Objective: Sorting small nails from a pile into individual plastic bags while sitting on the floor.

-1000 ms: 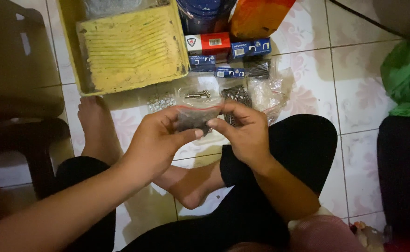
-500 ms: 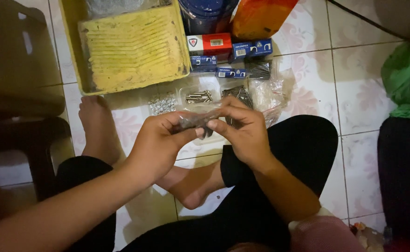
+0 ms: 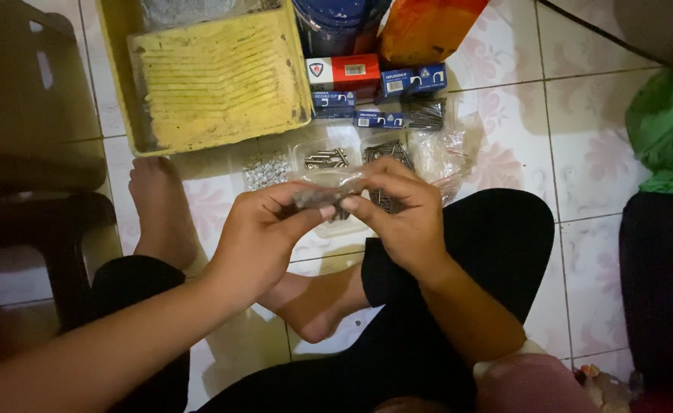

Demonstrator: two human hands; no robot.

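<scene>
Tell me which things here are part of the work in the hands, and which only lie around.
In hand:
- small clear bag of dark screws, pinched by left hand and right hand

Lying around:
- yellow tray
- blue boxes
- red and white box
- clear bags of screws on the floor
- green cloth

Arms: both forearms are showing bare, no sleeves reaching the wrists.
Hands: the left hand (image 3: 256, 233) and right hand (image 3: 405, 218) are wearing no gloves, rings or watch.
Legs: black trousers (image 3: 497, 237) are covering the thighs and knees.
Feet: bare, one foot (image 3: 160, 210) is showing at nine o'clock of the hands.
</scene>
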